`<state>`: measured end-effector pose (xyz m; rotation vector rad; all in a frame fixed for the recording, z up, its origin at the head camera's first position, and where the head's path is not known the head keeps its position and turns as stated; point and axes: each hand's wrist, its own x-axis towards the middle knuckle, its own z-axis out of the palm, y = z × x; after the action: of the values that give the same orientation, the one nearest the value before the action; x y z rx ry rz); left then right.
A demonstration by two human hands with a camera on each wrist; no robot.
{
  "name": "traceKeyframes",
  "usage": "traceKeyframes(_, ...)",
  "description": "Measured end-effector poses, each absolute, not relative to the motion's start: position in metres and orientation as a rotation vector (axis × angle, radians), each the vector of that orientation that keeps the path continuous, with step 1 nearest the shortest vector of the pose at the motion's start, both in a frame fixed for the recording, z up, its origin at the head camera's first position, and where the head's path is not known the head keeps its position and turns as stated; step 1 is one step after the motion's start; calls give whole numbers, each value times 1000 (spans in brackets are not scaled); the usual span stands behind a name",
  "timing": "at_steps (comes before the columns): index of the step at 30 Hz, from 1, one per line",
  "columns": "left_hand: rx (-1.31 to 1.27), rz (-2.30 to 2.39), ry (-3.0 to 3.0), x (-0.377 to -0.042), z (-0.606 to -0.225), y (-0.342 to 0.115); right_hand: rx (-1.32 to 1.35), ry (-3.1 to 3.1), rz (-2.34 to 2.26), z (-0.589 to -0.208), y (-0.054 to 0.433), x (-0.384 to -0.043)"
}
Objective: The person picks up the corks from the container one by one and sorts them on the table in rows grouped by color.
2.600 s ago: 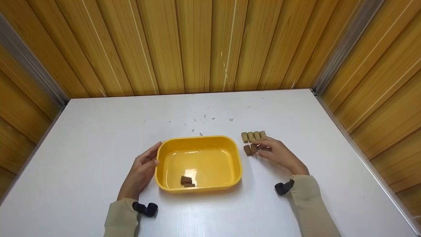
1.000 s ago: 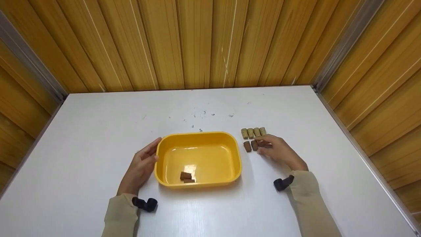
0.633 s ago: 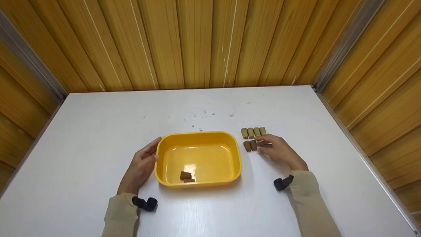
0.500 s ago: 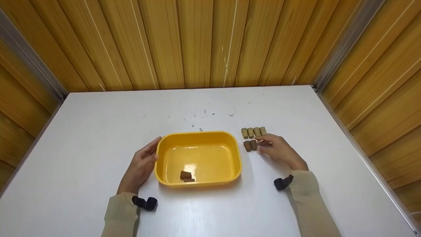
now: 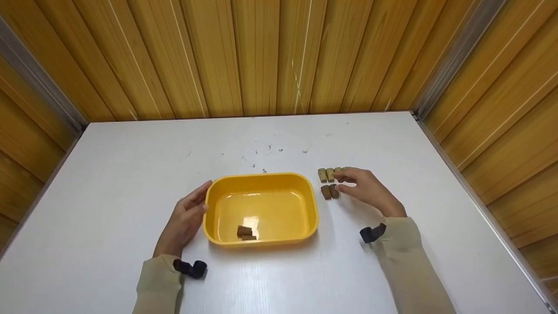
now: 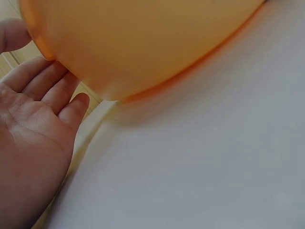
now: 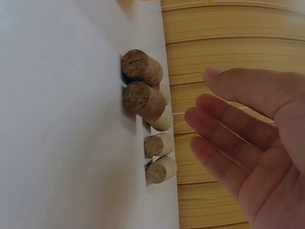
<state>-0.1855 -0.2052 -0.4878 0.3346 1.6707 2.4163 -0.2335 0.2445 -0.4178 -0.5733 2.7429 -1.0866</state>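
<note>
My left hand rests against the left wall of a yellow plastic basin, fingers along its outside and thumb by the rim. In the left wrist view the fingers look relaxed against the wall. Two dark brown corks lie inside the basin. To its right, two more brown corks lie side by side on the table, below a row of several pale corks. Over the right end of these rows hovers my right hand, partly hiding the pale ones. The right wrist view shows its fingers apart from the corks, holding nothing.
The white table has small dark specks behind the basin. Yellow wood-patterned panels stand at the back and sides. A black wrist camera sits on each sleeve.
The right-hand brown cork on the table was slid left against its neighbour. My right hand has since lifted away, up and slightly left. My left hand and the basin hold their place.
</note>
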Motion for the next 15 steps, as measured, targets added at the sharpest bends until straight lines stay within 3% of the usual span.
traceKeyframes(15,331,2420,1671,-186,-488,-204,-760,2712,-1017,-378,209,-240)
